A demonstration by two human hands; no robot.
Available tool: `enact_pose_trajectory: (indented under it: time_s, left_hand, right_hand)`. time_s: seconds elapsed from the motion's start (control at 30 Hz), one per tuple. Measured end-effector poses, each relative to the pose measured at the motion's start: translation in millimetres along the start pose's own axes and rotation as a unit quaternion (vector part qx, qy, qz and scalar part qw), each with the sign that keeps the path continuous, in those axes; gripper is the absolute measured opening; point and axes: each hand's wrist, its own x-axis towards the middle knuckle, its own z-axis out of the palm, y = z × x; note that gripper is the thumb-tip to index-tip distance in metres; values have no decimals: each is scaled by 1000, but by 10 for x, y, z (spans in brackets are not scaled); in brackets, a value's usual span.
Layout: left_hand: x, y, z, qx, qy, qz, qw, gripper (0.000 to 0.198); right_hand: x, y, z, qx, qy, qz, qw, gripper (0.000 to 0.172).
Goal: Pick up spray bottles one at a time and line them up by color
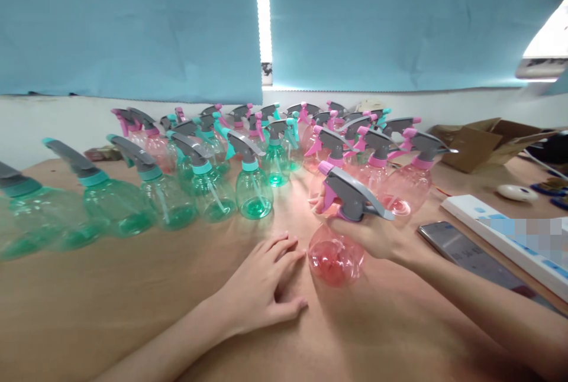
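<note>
Well, the right hand point(371, 235) is curled firmly round the neck of a pink spray bottle point(336, 259), which stands at two o'clock from the left hand point(266, 284), half-open, fingers spread, holding nothing. Bare tabletop point(102, 305) opens out toward nine o'clock! Green bottles point(254, 196) fence off ten to twelve; beyond the held bottle, a phone point(470, 258) limits three.

Blue curtains point(133, 27) fill the top of the frame. At right, an open carton point(470, 146) stands beyond a white mouse point(517, 193); lower right, a phone point(465, 252) lies beside a long white strip point(488, 223).
</note>
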Motion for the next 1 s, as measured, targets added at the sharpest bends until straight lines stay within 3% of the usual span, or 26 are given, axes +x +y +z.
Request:
enact_pose_trajectory:
  time_s: [0.1, 0.27, 0.37, 0.67, 1.0]
  left_hand:
    - [0, -2, 5, 1, -2, -2, 1000, 65]
    - [3, -5, 5, -2, 1, -3, 1000, 65]
    - [5, 1, 2, -8, 2, -3, 1000, 65]
    - [5, 4, -1, -19, 16, 1, 1000, 60]
    - [2, 7, -13, -20, 11, -1, 1000, 61]
  right_hand:
    - [-2, 31, 3, 4, -3, 1, 1000, 19]
    - [-18, 114, 9, 7, -27, 1, 1000, 60]
    - [-31, 149, 20, 18, -38, 5, 999, 69]
    - [13, 57, 33, 27, -36, -16, 999, 65]
    - [-24, 71, 21, -42, -36, 14, 998, 34]
